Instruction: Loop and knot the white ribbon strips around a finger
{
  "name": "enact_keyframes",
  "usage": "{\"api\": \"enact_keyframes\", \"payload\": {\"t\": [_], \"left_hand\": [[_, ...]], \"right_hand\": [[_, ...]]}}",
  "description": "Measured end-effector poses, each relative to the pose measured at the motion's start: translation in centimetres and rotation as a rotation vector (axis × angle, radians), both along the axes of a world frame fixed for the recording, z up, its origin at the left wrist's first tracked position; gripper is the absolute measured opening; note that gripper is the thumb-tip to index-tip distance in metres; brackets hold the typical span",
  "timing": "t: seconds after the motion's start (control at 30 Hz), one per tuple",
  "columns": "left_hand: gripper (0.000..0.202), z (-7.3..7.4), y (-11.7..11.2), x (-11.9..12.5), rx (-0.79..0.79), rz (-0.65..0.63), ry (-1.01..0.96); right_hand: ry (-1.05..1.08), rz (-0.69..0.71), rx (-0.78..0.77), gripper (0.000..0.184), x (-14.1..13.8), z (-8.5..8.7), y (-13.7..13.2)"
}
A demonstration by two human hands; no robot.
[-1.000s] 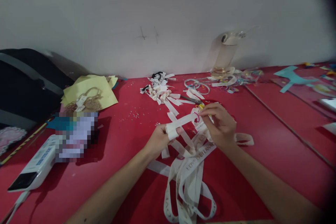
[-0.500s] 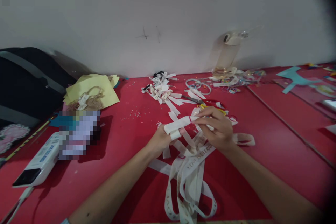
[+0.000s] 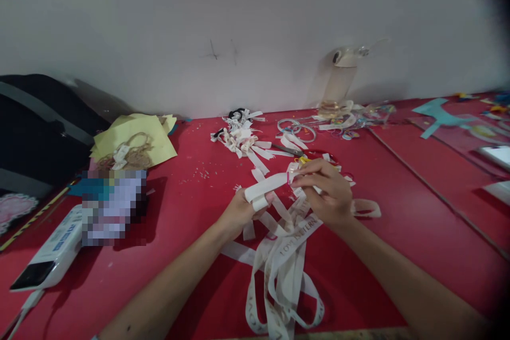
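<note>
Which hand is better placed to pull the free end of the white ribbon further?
Probably the right hand: it pinches the white ribbon at its free end, while the left hand has the ribbon wrapped around its fingers.

You hold a white ribbon (image 3: 268, 185) of woven cloth with a soft satin sheen, its faint lettering printed in dull gold on the loose loops below. Your left hand (image 3: 239, 211) and right hand (image 3: 330, 194) pinch its smooth, flat strip. The red table (image 3: 191, 234) looks like a painted or laminated board, matt and scuffed, dotted with pale crumbs. The yellow sheets (image 3: 131, 138) are thin matt paper, with rough brownish twine on top. The white device (image 3: 51, 252) is glossy plastic, and the clear container (image 3: 338, 82) looks like transparent plastic or glass.
</note>
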State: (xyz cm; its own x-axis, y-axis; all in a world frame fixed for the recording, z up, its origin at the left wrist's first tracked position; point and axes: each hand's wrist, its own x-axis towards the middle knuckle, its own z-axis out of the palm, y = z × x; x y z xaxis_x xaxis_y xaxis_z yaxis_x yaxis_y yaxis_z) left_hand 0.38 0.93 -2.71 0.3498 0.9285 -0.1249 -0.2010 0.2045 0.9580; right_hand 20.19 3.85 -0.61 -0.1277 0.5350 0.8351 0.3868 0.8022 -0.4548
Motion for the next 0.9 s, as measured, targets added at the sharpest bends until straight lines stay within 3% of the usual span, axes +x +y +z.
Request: {"api": "enact_keyframes", "payload": {"t": [0.1, 0.2, 0.43, 0.53, 0.67, 0.8, 0.9], "left_hand": [[0.038, 0.1, 0.0, 0.1, -0.027, 0.033, -0.054], [0.037, 0.3, 0.0, 0.2, -0.045, 0.043, -0.106], [0.038, 0.3, 0.0, 0.2, -0.067, 0.042, -0.132], [0.037, 0.3, 0.0, 0.2, -0.071, 0.044, -0.137], [0.041, 0.3, 0.0, 0.1, -0.093, 0.014, -0.129], [0.040, 0.5, -0.1, 0.2, -0.070, -0.006, -0.103], [0.037, 0.7, -0.2, 0.3, -0.042, -0.048, -0.106]], "right_hand": [[0.012, -0.051, 0.031, 0.029, 0.0, 0.1, 0.0], [-0.094, 0.012, 0.028, 0.030, -0.1, 0.1, 0.1], [-0.018, -0.053, 0.021, 0.029, 0.1, 0.0, 0.2], [-0.160, 0.087, 0.026, 0.029, 0.2, 0.2, 0.1], [-0.074, -0.010, -0.037, 0.026, 0.6, 0.4, 0.1], [-0.217, 0.085, 0.011, 0.032, 0.7, 0.7, -0.1], [-0.195, 0.124, 0.016, 0.033, 0.2, 1.1, -0.7]]}}
